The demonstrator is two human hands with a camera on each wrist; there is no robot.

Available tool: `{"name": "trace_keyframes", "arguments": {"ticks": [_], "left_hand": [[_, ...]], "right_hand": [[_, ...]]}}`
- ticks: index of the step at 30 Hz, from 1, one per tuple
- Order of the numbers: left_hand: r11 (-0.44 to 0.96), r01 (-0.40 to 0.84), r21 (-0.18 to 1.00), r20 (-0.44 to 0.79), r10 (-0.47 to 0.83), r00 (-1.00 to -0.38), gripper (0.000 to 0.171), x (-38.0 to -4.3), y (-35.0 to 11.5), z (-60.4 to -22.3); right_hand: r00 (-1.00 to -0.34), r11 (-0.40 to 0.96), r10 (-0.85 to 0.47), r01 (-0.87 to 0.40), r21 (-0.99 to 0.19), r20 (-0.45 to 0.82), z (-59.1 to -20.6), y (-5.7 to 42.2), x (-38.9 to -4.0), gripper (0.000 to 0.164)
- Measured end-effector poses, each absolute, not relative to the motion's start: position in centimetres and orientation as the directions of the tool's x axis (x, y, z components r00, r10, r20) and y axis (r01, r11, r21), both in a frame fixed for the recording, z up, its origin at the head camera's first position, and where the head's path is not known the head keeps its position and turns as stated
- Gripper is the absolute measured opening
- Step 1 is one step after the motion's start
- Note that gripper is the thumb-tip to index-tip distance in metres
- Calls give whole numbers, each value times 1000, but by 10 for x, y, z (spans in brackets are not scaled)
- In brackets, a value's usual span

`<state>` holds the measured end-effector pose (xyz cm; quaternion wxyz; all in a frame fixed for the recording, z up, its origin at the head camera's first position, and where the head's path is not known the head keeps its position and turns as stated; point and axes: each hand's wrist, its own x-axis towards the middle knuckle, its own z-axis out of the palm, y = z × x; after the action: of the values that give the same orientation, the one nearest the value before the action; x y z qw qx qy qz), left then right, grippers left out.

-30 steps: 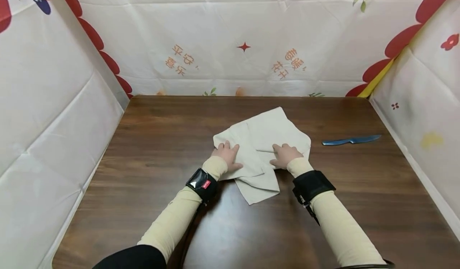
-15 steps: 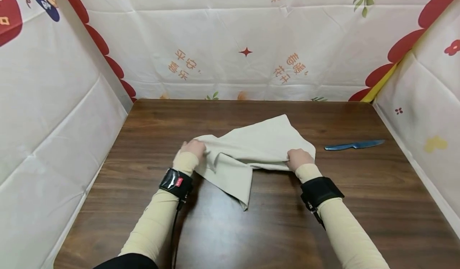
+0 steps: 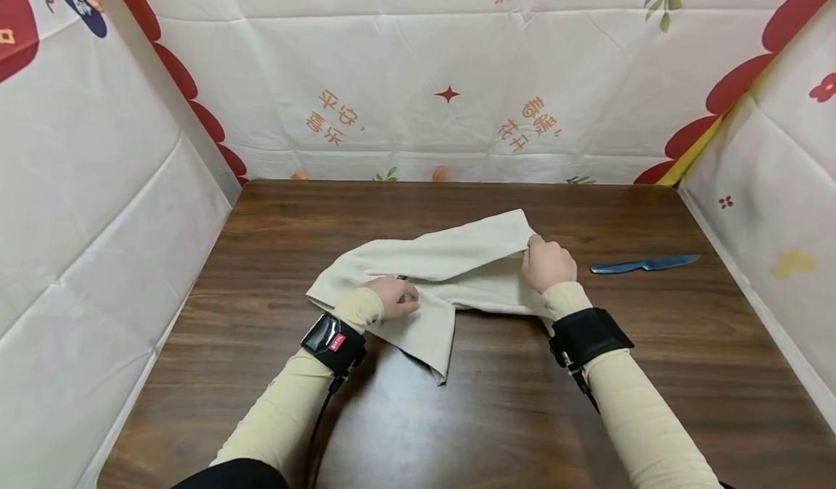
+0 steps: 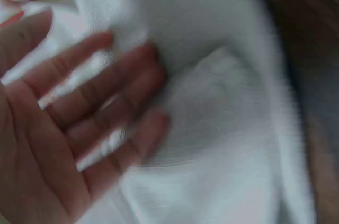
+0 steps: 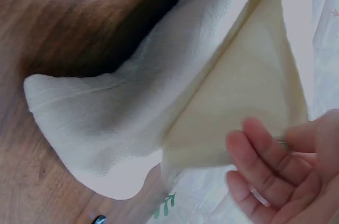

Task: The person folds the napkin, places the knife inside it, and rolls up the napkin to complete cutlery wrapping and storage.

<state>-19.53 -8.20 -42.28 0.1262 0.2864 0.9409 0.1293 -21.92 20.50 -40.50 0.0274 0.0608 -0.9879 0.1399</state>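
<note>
An off-white cloth lies partly folded on the brown table, its left end spread out and one corner pointing toward the near edge. At its right end my right hand pinches the edge between thumb and forefinger and lifts it, which leaves a gap between two layers. The right wrist view shows this raised cloth next to the curled right hand. Over the cloth's left part is my left hand. In the left wrist view the left hand has loosely spread fingers and holds nothing; the picture is blurred.
A blue knife lies to the right of the cloth, past my right hand. White printed sheets hang behind the table and along both sides. A cable trails from the left wrist strap.
My left hand pulled the cloth's left part out to the left, released it and came back to the right. The right hand gripped the right edge and raised it slightly away from me.
</note>
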Motion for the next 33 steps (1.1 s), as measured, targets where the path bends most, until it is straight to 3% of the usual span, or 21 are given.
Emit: {"name": "trace_keyframes", "arguments": {"ticks": [4, 7, 9, 12, 15, 19, 21, 28, 33], "left_hand": [[895, 413, 169, -169, 439, -882, 33, -199, -86, -431], [942, 303, 145, -187, 327, -926, 45, -203, -94, -435], [956, 251, 153, -244, 282, -928, 57, -206, -99, -438], [952, 279, 123, -334, 304, -892, 65, -207, -107, -440], [940, 329, 93, -383, 339, -859, 54, -207, -113, -436], [948, 303, 95, -380, 316, -870, 18, -211, -119, -423], [951, 286, 119, -355, 310, -882, 20, -215, -119, -419], [952, 286, 112, -217, 305, -927, 19, -228, -120, -429], [951, 280, 132, -224, 304, -926, 14, -231, -122, -431]], "right_hand": [[-986, 927, -129, -157, -341, 103, -405, 202, -225, 27], [-979, 909, -155, -195, -369, 134, -409, 202, -229, 36], [-973, 897, -166, -217, -385, 161, -410, 202, -231, 45], [-967, 891, -159, -228, -394, 200, -406, 202, -234, 51], [-960, 910, -125, -212, -357, 250, -401, 202, -235, 43], [-955, 943, -86, -170, -286, 285, -394, 204, -238, 15], [-957, 950, -66, -147, -277, 283, -391, 204, -240, 10], [-959, 921, 2, -108, -373, 283, -392, 199, -250, 15], [-945, 881, -36, -183, -436, 324, -398, 194, -255, 27]]}}
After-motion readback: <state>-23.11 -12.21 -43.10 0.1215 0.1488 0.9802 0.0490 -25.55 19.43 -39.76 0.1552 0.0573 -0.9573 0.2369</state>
